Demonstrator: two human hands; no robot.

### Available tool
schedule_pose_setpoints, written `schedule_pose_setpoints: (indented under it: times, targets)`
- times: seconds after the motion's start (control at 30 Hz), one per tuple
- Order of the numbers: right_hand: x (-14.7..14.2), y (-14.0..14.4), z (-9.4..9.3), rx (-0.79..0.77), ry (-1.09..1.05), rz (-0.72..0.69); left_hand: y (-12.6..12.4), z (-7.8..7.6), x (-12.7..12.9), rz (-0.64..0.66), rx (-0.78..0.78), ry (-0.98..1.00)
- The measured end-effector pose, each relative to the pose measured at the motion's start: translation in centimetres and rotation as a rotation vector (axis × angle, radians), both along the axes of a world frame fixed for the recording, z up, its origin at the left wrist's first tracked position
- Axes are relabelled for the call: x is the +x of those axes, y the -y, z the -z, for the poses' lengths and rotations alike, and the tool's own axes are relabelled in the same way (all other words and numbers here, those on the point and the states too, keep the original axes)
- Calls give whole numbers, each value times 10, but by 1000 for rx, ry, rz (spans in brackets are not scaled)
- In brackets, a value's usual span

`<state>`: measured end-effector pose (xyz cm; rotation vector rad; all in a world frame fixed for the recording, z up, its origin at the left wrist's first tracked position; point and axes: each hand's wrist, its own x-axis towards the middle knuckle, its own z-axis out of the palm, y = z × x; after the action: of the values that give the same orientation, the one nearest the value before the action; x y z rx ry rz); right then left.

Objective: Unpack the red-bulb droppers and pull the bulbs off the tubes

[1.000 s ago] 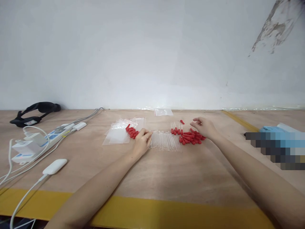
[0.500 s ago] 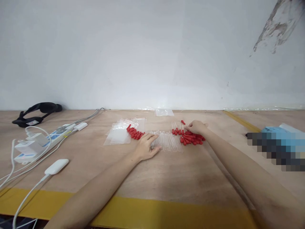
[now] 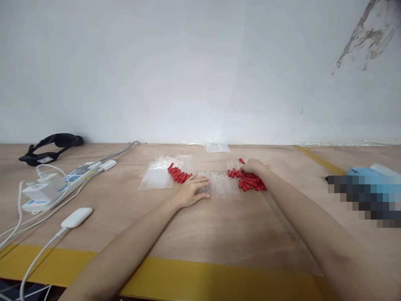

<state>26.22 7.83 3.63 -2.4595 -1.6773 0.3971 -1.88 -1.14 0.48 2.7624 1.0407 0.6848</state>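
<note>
Left hand (image 3: pixel 191 190) lying flat, fingers spread and pressing on the row of clear glass tubes (image 3: pixel 221 188) mid-table. Right hand (image 3: pixel 253 166) curling loosely over the right pile of red rubber bulbs (image 3: pixel 250 182), touching them; whether pinching one, cannot tell. More red bulbs (image 3: pixel 179 174) resting by thin clear bags (image 3: pixel 158 175). Plywood table (image 3: pixel 200 225), yellow-taped edge, plain white wall (image 3: pixel 188 71) behind.

Bench clutter away from both hands

Far left of the left hand: a black strap (image 3: pixel 52 147) by the wall, a power strip (image 3: pixel 59 184) with chargers, a white dongle (image 3: pixel 77 217). Beyond the hands, a small clear bag (image 3: pixel 217 147); yellow tape (image 3: pixel 194 276) nearest the person.
</note>
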Motion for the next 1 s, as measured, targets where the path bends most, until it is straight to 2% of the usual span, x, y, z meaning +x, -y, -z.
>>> schedule_pose_setpoints:
  times: [0.17, 0.53, 0.8, 0.87, 1.0]
  targets:
    - [0, -3, -3, 2, 14, 34, 0, 1, 0, -25, 1, -7]
    - [-8, -8, 0, -40, -8, 11, 1, 6, 0, -35, 158, 23]
    - [-9, 8, -27, -8, -10, 15, 2, 6, 0, -39, 185, 13]
    - [-8, 16, -37, 12, -37, -25, 2, 6, 0, -32, 206, 16]
    - [-11, 45, -51, 98, -136, -196, 4, 4, 1, -26, 321, 54]
